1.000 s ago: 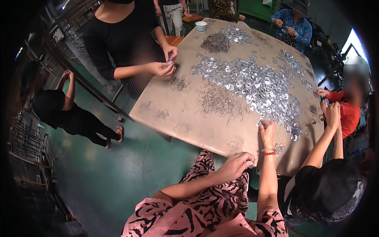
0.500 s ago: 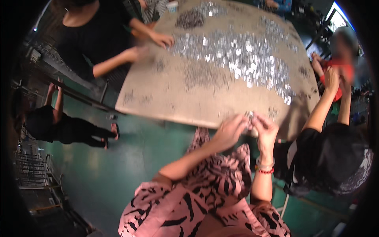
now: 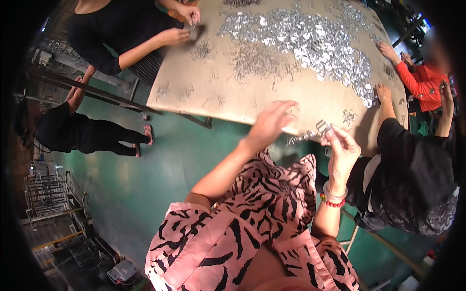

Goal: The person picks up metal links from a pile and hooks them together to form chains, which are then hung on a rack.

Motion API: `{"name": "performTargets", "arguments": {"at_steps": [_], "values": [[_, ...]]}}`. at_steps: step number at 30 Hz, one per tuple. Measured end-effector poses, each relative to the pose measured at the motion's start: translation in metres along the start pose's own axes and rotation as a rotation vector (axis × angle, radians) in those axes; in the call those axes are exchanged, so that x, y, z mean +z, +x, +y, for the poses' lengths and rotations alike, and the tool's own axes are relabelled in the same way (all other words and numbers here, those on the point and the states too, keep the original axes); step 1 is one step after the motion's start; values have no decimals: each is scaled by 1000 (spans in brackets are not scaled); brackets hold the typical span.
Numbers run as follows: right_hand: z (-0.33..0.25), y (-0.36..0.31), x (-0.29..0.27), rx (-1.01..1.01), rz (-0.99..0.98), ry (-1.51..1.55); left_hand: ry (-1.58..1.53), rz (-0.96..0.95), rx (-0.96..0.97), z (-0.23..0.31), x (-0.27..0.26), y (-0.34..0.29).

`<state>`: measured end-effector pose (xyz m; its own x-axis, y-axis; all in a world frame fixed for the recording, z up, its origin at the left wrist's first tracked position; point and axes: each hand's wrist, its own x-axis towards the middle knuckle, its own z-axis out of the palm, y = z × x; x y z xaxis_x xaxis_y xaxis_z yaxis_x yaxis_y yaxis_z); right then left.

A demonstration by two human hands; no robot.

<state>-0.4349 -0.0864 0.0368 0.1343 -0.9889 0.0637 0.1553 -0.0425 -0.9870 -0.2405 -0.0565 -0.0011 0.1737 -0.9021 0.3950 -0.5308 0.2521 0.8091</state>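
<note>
My right hand [image 3: 341,147] pinches a small shiny metal piece [image 3: 323,127] at the near edge of the brown table [image 3: 221,94]. My left hand [image 3: 272,122] hovers over that edge with fingers spread and blurred, holding nothing that I can see. A few thin wire clips [image 3: 298,138] lie between the two hands. A big heap of shiny metal pieces [image 3: 310,41] covers the far middle of the table, with a patch of thin wire clips [image 3: 252,58] beside it.
A person in black [image 3: 124,34] works at the table's far left corner. Another person in black [image 3: 412,169] sits close on my right, one in red [image 3: 420,80] beyond. Someone crouches on the green floor [image 3: 145,179] at left. Metal racks [image 3: 43,194] stand at lower left.
My right hand has come back from the table toward me with a metal piece. My left hand has risen from my lap to the table edge. The view has tilted down.
</note>
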Motion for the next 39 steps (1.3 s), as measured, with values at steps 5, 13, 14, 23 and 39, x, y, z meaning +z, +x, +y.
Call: {"name": "performTargets", "arguments": {"at_steps": [5, 13, 14, 23, 39], "values": [[-4, -3, -5, 1, -88, 5, 277, -55, -213, -88, -48, 56], [-1, -7, 3, 0, -79, 49, 709, -56, -72, -127, 18, 81], [-4, -9, 3, -12, -81, 54, 697, -59, -56, -124, 20, 79], [-6, -15, -5, -47, -100, -4, 1051, -200, 47, -114, 14, 60], [2, -23, -9, 87, -25, 36, -296, -194, -350, -19, -4, 65]]}}
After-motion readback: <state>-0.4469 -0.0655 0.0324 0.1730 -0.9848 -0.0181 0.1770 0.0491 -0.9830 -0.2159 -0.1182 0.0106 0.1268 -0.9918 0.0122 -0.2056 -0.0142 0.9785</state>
